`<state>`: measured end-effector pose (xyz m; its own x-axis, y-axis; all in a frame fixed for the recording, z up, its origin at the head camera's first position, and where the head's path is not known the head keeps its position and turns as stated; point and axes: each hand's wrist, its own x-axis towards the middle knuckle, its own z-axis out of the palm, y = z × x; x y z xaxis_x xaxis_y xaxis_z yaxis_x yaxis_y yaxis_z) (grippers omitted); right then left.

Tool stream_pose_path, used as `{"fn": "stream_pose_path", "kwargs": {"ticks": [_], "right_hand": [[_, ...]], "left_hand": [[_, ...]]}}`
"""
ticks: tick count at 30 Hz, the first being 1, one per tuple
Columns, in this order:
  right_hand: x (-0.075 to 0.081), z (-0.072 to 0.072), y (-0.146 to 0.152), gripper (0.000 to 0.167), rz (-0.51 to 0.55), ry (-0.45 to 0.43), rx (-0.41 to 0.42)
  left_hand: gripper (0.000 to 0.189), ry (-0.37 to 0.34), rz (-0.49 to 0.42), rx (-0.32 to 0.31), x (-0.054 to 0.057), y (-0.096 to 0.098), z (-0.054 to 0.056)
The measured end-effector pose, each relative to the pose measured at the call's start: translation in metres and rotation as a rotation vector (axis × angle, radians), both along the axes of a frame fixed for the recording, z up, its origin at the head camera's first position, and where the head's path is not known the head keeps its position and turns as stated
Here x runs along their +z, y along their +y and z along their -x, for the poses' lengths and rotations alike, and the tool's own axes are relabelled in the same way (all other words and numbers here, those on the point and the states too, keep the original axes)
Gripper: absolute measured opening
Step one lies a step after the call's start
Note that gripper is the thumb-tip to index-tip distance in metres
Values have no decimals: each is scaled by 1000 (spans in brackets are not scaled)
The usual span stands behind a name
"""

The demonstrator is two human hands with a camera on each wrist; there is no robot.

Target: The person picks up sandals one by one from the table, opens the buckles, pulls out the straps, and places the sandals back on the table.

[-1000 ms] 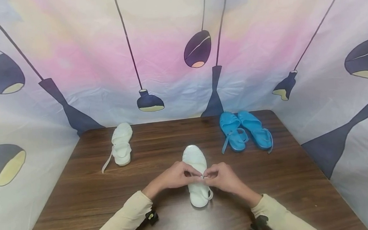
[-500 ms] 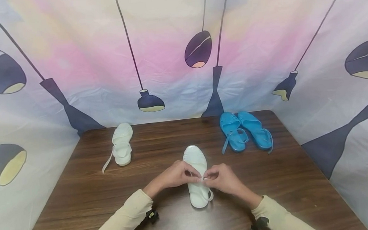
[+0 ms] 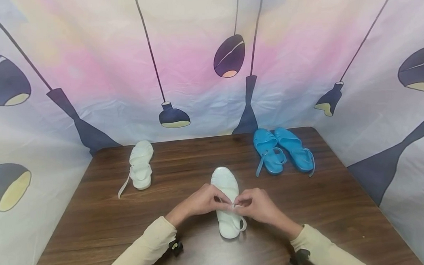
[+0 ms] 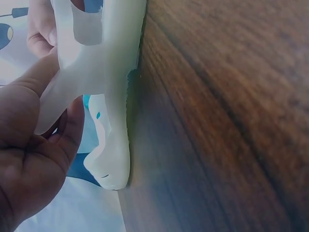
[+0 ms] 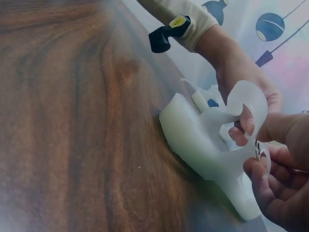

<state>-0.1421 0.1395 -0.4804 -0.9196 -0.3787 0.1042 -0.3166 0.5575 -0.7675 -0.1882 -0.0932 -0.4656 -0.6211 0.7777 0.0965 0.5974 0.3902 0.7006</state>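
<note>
While nearer white sandal [image 3: 224, 181] rests on table [image 3: 184, 162], hands [image 3: 203, 200] pinch its strap [image 5: 259, 99].

A small yellow label [image 5: 178, 21] shows on the black device [image 5: 161, 40] strapped at a person's left sleeve [image 5: 201, 24], any print on it too small to make out. Across all three views, no words, brands, numbers or signs are legible.

Buckle [image 5: 258, 151] partly hidden, sleeves [image 3: 140, 250] cut off
</note>
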Motion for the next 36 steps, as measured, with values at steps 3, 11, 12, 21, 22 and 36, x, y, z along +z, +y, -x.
{"fn": "stream_pose_path", "kwargs": {"ticks": [3,11,12,21,22,36], "right_hand": [[-1,-1,0,10,16,12,-17],[-1,-1,5,13,55,4,-90],[-1,-1,6,13,60,2,-93],[3,0,4,12,63,-25,-62],[3,0,4,12,62,-22,-61],[0,-1,5,13,66,-1,-73]], "left_hand": [[13,2,0,-5,0,0,1],[12,22,-22,31,2,-6,1],[11,25,-27,43,3,-6,1],[13,-6,22,27,8,-4,3],[14,-1,21,14,7,-3,3],[11,40,3,0,3,-6,4]]}}
